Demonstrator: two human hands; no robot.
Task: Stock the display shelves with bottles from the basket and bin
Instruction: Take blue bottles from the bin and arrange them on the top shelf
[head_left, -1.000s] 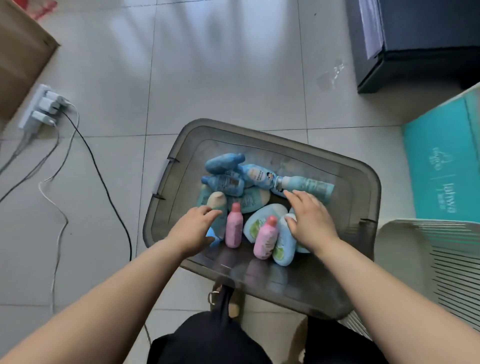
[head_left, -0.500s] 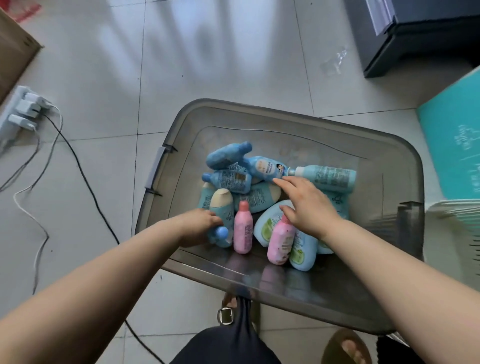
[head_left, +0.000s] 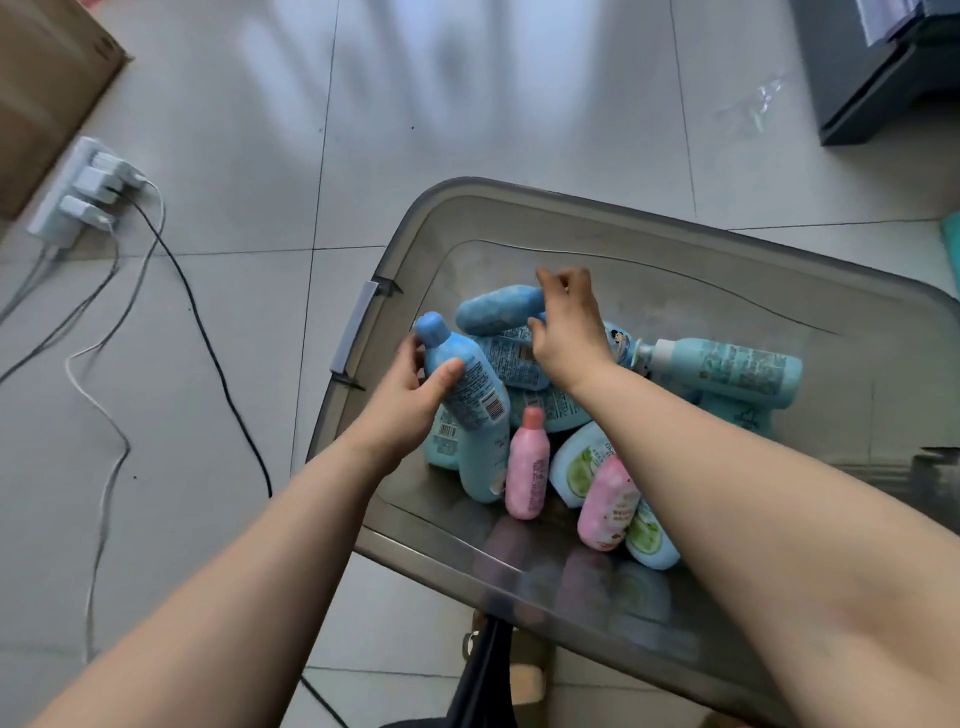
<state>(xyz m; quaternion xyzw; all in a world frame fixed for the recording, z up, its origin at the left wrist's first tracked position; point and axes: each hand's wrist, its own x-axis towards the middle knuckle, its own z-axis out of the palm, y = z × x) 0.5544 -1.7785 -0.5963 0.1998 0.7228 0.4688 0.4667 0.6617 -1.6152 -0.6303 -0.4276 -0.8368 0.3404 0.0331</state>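
Here, in the head view, a smoky translucent storage bin (head_left: 519, 208) sits on the tiled floor, filling the frame from about three o'clock round to six, and the bottles to be shelved lie heaped in its near-left part. The left hand (head_left: 410, 395) is wrapped around a blue bottle (head_left: 467, 384), thumb across the front beside the barcode and fingers behind, with its blue cap pointing toward eleven o'clock; the bottle is tilted up off the pile, which looks like the start of lifting it out. The right hand (head_left: 566, 332) reaches past it toward twelve o'clock, fingers loosely curled above a darker blue bottle lying on its side (head_left: 493, 314); whether it touches that bottle or only hovers cannot be told, and it grips nothing that shows. That reach, I judge, is for a second bottle so both hands leave loaded. Near the bin's front wall stand a pink bottle (head_left: 527, 467) and, at its four o'clock, a second pink bottle (head_left: 605, 509), with a white bottle bearing a green label (head_left: 576, 467) between them. A long pale teal bottle (head_left: 727, 371) lies flat toward three o'clock. At nine to ten o'clock on the floor, well apart, a power strip (head_left: 78, 197) trails cables (head_left: 208, 338). No display shelves are in view.
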